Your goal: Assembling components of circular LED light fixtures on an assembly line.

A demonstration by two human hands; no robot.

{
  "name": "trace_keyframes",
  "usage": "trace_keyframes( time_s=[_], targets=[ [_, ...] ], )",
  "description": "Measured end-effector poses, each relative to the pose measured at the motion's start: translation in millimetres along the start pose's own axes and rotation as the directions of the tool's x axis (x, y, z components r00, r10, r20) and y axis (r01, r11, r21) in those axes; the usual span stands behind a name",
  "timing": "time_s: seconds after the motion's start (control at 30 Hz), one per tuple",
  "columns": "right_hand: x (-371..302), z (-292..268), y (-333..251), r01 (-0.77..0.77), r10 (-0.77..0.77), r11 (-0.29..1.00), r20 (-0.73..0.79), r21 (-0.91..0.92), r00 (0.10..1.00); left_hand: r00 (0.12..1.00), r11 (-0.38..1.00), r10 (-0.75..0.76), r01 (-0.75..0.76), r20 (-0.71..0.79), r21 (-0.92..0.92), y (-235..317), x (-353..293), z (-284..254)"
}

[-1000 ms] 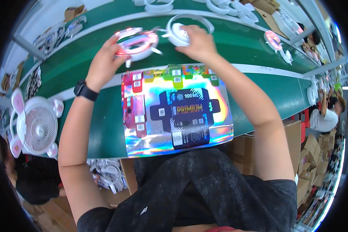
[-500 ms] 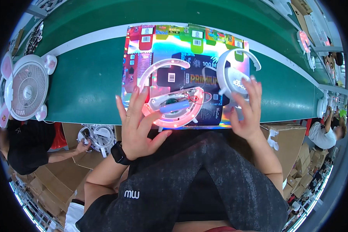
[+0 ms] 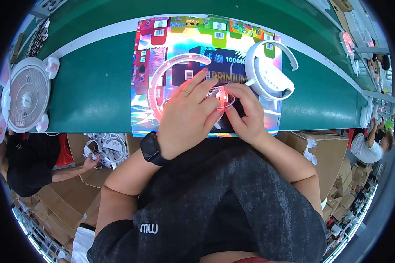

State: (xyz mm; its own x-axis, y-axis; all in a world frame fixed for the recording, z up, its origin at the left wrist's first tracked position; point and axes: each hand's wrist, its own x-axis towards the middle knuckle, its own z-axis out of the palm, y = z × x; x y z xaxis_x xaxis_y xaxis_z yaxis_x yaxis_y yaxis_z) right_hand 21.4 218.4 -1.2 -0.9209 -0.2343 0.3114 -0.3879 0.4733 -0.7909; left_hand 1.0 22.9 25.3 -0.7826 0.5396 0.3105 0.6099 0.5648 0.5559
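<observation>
A ring-shaped white housing [image 3: 154,83] glowing pink-red lies on the shiny printed sheet [image 3: 140,125] in front of me. My left hand [image 3: 191,111] is laid across its near part, fingers bent over the inside and thumb toward the right. My right hand [image 3: 249,115] curls in from the right, index finger and thumb at the housing's right end beside a thin wire loop [image 3: 231,104]. Both hands grip the housing there; their fingers hide much of the inside. A white ring-shaped cover [image 3: 270,78] lies just beyond my right hand, joined to a thin pale wire.
A white fan with pink-eared trim [image 3: 28,98] stands on the green table [image 3: 92,92] at the left. Below it, another person's hand [image 3: 91,162] reaches into a carton of white parts [image 3: 114,151]. A cardboard box [image 3: 324,149] sits by the table edge at the right.
My right hand has moved left from the white cover to the housing. My left hand has slid right over the housing, hiding the blue cylindrical battery that showed before.
</observation>
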Motion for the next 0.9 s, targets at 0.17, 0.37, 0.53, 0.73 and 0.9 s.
trace_keyframes(
  time_s=[0.17, 0.37, 0.53, 0.73, 0.9],
  targets=[
    [1.7, 0.8, 0.8, 0.000, 0.001, 0.999, -0.001, 0.032, 1.000, 0.987, 0.982, -0.117, 0.099, -0.107, -0.164, -2.7, 0.5, 2.4],
    [0.0, 5.0, 1.0, -0.063, 0.064, 0.998, -0.030, 0.020, 0.998, 0.957, 0.928, -0.275, 0.237, -0.097, -0.287, -2.4, 1.5, 5.2],
    [2.6, 4.4, 1.3, -0.009, 0.009, 1.000, -0.028, -0.019, 1.000, 0.941, 0.897, -0.316, 0.255, -0.120, -0.362, -6.3, 1.1, 6.7],
    [2.9, 3.3, 1.5, 0.016, -0.017, 0.999, -0.026, -0.030, 1.000, 0.881, 0.853, -0.428, 0.322, -0.201, -0.410, -1.3, 7.2, 3.8],
    [2.0, 2.3, 3.6, 0.040, -0.040, 0.999, -0.028, -0.031, 0.999, 0.886, 0.806, -0.464, 0.413, -0.019, -0.424, 1.6, 6.4, 0.2]
  ],
)
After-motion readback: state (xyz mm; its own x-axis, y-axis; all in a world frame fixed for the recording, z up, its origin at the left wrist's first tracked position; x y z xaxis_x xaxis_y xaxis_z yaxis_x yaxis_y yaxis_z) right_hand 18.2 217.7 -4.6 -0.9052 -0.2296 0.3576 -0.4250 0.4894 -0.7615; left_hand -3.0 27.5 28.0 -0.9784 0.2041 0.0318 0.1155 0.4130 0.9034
